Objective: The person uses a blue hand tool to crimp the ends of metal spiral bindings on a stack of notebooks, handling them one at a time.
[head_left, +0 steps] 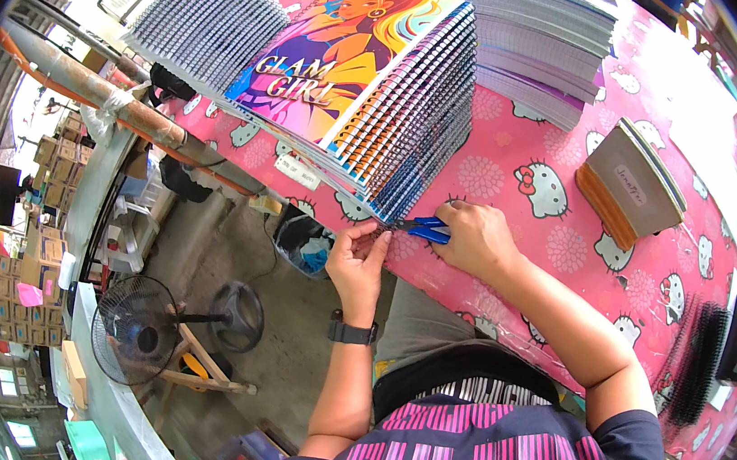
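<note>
My right hand [479,240] is closed around blue-handled pliers [429,229], whose jaws point left at the near corner of a stack of spiral-bound notebooks [348,64]. Beside that corner, at the table edge, my left hand [359,261] has its thumb and fingertips pinched together by the jaw tips. Whatever lies between those fingertips is too small to make out. The top notebook has a colourful illustrated cover, and the coils of the stack face right, toward my right hand.
The pink patterned table [482,166] also holds another coil-bound stack [211,17], a tall pile of pages [534,53], a wood-based block [632,187] and loose black coils [696,367]. Below its edge are a lined bin [303,243] and a fan [136,329]. A pipe [149,123] runs along the left.
</note>
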Demonstrator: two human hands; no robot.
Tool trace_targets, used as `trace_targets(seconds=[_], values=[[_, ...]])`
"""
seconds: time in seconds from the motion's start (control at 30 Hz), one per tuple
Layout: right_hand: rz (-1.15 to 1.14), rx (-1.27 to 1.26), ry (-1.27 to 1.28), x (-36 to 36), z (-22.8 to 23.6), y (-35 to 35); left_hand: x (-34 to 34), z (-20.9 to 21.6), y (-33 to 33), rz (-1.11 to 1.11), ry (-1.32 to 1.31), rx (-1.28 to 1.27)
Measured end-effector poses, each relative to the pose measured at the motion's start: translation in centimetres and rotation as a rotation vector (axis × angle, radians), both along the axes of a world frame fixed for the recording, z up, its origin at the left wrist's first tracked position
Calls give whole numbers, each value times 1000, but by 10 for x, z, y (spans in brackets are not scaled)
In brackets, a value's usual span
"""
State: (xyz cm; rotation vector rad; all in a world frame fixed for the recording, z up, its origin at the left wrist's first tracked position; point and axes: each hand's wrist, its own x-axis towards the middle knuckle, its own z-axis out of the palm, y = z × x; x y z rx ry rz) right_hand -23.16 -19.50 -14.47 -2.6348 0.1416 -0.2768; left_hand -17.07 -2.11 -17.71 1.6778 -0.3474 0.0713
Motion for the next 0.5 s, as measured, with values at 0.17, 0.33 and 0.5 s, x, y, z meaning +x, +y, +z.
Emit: trace_targets(seconds=[0.17, 0.33, 0.5], values=[[-4, -61, 4, -4, 9, -6, 2, -11, 1, 20, -15, -26], [44, -231, -84, -3, 8, -7, 2, -12, 0, 15, 0, -35], [35, -247, -94, -2, 5, -5, 3, -17, 0, 5, 6, -116]])
